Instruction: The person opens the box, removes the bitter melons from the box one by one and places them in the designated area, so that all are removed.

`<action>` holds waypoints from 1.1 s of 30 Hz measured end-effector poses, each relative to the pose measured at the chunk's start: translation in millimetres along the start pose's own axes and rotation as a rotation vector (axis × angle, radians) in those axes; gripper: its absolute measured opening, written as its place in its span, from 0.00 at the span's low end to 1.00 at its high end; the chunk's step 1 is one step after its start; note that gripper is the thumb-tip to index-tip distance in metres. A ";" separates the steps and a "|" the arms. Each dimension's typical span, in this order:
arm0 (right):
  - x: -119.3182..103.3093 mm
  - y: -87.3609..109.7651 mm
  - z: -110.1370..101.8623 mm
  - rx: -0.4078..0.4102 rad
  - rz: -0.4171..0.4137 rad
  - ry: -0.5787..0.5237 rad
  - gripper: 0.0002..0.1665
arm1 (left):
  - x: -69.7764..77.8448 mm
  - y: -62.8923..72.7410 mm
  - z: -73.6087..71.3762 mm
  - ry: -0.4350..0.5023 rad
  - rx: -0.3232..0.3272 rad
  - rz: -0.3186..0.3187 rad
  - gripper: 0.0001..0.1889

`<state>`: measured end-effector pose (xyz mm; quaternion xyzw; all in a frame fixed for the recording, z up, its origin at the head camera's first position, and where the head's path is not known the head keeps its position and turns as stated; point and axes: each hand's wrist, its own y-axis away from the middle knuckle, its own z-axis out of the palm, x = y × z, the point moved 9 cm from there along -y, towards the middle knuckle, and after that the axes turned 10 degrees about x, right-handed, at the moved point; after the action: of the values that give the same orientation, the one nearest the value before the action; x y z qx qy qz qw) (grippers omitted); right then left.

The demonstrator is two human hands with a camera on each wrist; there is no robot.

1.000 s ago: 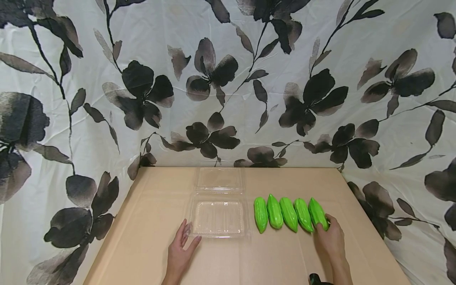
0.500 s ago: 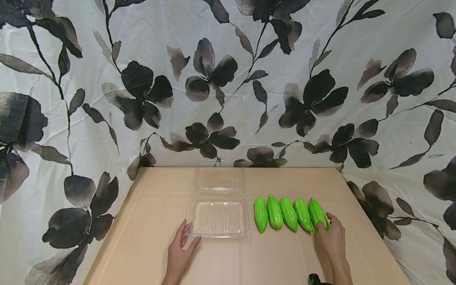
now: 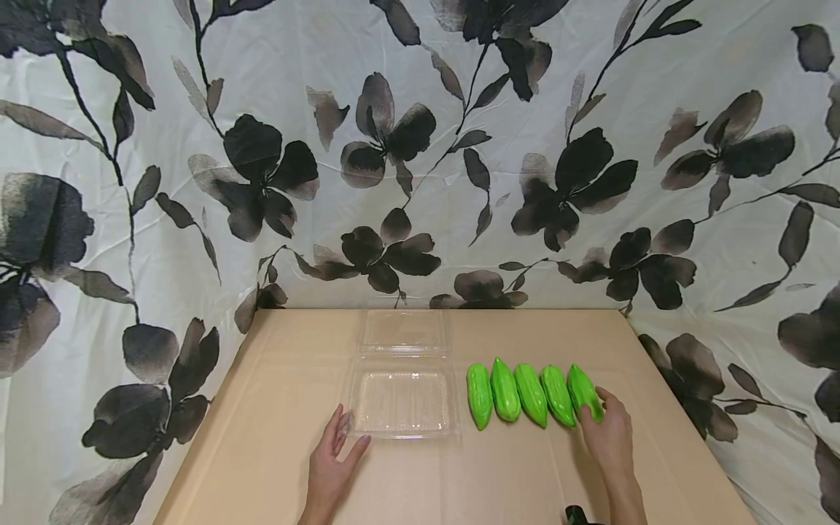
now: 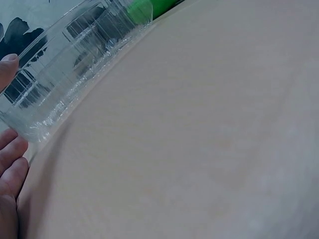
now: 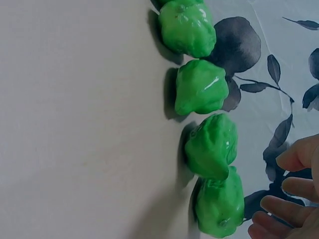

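Several shiny green, ridged gourds with pointed ends [image 3: 533, 395] lie side by side in a row on the tan tabletop. At the lower end of the rightmost gourd [image 3: 581, 390] is my right hand [image 3: 609, 430], thumb and forefinger spread on either side. In the right wrist view its loosely bent fingers [image 5: 289, 209] show beside the nearest gourd [image 5: 220, 204]. A clear plastic clamshell container [image 3: 403, 401] stands left of the row, lid laid back. My left hand [image 3: 329, 463] rests at its near left corner, thumb at the front edge, fingers along the side.
The container's lid [image 3: 403, 332] reaches almost to the back edge of the tan table [image 3: 262, 452]. Behind the table hangs a white cloth with dark flowers [image 3: 387, 146]. A small black object [image 3: 576, 515] shows at the bottom edge near the right forearm.
Both hands, the gourds and the container hold almost the same positions. The right hand's thumb and fingers have shifted very slightly up and left at the rightmost gourd.
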<state>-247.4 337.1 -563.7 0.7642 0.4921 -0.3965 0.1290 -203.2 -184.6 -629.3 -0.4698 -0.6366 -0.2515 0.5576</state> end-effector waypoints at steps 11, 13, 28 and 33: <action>-12.4 9.6 1.1 0.017 -0.029 -0.019 0.30 | -1.5 0.9 -1.0 0.003 -0.008 -0.008 0.42; -16.0 10.9 1.0 0.024 -0.040 -0.023 0.29 | -1.6 1.1 -1.2 0.001 -0.010 -0.006 0.42; -42.8 18.3 2.0 0.023 -0.112 -0.021 0.29 | 0.7 0.3 -1.9 0.005 -0.015 0.006 0.42; -48.9 20.5 5.5 0.002 -0.122 -0.027 0.29 | -0.3 -0.1 -1.5 -0.002 -0.016 0.002 0.42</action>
<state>-242.3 292.2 -535.5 0.7274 0.5355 -0.4146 0.1105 -202.6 -186.0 -629.2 -0.4752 -0.6346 -0.2555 0.5534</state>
